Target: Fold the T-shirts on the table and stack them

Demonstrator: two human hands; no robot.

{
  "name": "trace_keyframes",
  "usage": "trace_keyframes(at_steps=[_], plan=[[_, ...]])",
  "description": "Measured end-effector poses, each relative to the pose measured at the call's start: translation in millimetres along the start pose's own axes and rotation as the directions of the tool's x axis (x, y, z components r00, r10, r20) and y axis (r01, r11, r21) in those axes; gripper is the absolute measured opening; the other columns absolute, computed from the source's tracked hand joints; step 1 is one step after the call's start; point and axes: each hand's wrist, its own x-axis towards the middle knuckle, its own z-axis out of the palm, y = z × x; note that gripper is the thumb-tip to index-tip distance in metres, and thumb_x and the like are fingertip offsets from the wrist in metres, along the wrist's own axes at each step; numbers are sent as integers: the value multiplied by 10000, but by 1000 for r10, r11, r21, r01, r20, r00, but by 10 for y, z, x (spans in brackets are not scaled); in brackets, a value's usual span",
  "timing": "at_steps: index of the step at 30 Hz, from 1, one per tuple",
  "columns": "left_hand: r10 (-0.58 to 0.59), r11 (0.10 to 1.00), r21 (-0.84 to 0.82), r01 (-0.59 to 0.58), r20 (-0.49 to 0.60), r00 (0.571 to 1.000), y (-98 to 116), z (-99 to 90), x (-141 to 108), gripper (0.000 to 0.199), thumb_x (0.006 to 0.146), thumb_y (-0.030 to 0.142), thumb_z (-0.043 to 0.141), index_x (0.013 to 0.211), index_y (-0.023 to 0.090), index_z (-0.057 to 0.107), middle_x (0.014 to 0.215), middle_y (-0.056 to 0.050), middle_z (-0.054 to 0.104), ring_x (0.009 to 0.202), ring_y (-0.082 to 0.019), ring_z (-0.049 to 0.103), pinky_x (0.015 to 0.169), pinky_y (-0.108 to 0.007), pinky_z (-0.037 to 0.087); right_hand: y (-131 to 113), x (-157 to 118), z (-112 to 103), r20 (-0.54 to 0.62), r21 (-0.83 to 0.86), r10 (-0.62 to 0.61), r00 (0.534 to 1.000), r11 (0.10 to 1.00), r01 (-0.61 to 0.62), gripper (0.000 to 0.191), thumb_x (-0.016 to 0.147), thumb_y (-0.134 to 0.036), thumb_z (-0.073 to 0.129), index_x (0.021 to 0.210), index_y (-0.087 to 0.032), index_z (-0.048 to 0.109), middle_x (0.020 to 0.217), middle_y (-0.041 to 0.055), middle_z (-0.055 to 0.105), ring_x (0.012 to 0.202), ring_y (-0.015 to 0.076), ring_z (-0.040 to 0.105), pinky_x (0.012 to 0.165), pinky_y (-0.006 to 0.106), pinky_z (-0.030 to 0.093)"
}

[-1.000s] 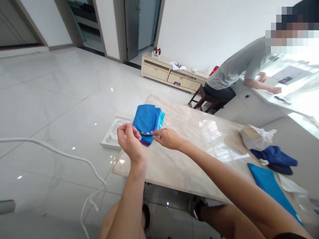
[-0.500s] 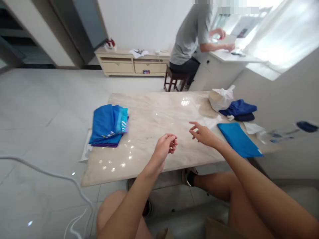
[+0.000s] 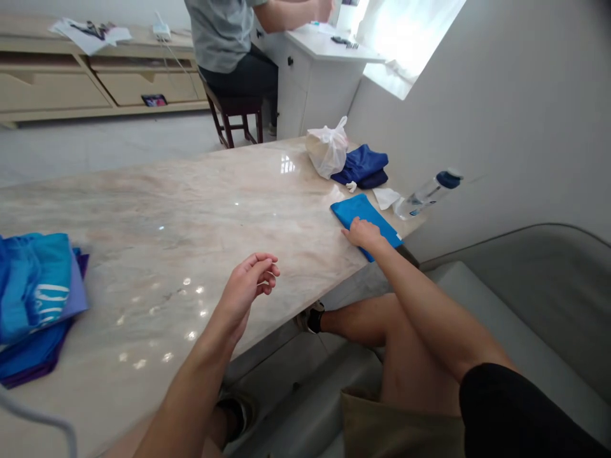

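Observation:
My right hand (image 3: 363,233) is at the left edge of a flat, folded blue cloth (image 3: 380,224) with a small white tag at its corner. Its fingers bend down onto the cloth and the thumb sits at the edge; the fingertips are partly hidden. The cloth lies flat at the table's right end. Over the middle of the table, my left hand (image 3: 251,280) hovers with loosely curled fingers, apart from one another and holding nothing. At the far left lies a stack of folded blue and purple cloths (image 3: 35,299), cut off by the frame.
Beyond the blue cloth on the marble table (image 3: 181,210) are a tied white plastic bag (image 3: 328,151), dark blue fabric (image 3: 363,164), white tissue (image 3: 386,197) and a leaning clear bottle (image 3: 427,194). Behind, a person (image 3: 224,38) sits on a stool at a white desk (image 3: 329,48).
The view has swung right and closer to the table. My right hand has gone from above the table to the blue cloth. My left hand keeps its loose curl.

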Motion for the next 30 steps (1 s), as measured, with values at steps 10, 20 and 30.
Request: trace_keyframes(at_steps=[10,20,30], plan=[[3,1000,12,-2,-64,998,-23,-227,32,274,720,400,769,870,186,688,735,-13,692,568,-109,578,527,-216,406,-342,-223,-37,-125,-88,-119,985,990,108,300,1006,-122,575,1168,-56,819,1193,321,772,1165,384,764,939,410,565],[262,958,199,-204,-333,906,72,-933,-105,114,893,299,681,954,205,703,999,-102,788,892,-211,699,706,-291,518,-1676,-910,-388,-331,325,-494,804,740,589,314,1039,-346,561,933,-197,816,845,119,809,818,297,759,735,354,504],[314,879,-238,-413,-362,878,213,-1199,-379,672,853,643,850,1368,246,680,1288,-114,780,1211,-302,729,998,-399,591,-2625,-2029,-581,-438,660,-749,497,107,744,333,1062,-392,542,1175,-246,819,1057,71,836,893,257,769,809,383,607]])
